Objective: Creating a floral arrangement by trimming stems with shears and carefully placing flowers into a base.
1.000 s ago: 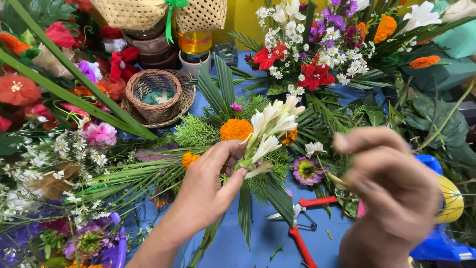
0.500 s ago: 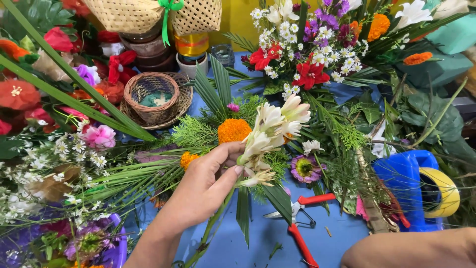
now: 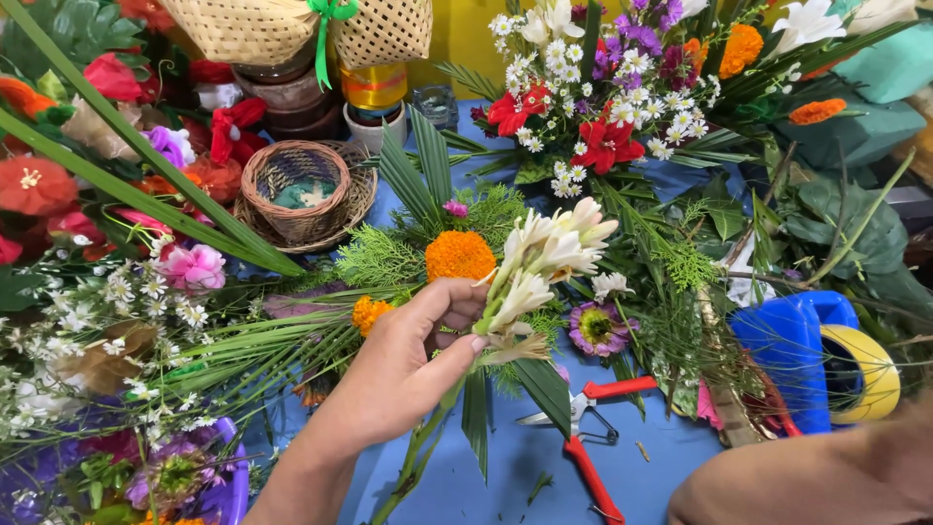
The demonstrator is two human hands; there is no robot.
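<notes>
My left hand (image 3: 413,365) pinches the white flower spike (image 3: 544,258) low on its stem, thumb and fingertips closed around it, the other fingers loosely curled. The spike stands tilted over the middle of the worktop (image 3: 505,467), just beside the orange marigold (image 3: 460,256) and above the fanned palm leaves (image 3: 418,180).

Handling, judged: very light, stem thin and soft-green, likely to bend or kink if squeezed. Buds look tender and bruise easily. Best hold is where it is now, on the bare stem below the lowest buds, never on the blooms.

My right hand is mostly out of frame at the bottom right corner; only a forearm (image 3: 807,481) shows, so I cannot tell its state.

Room: crowded. Red-handled scissors (image 3: 583,428) lie near the front edge, blades open. Wicker basket (image 3: 296,190) to the back left, blue tape dispenser (image 3: 802,355) at the right edge. The only bare blue cloth is along the front edge.
</notes>
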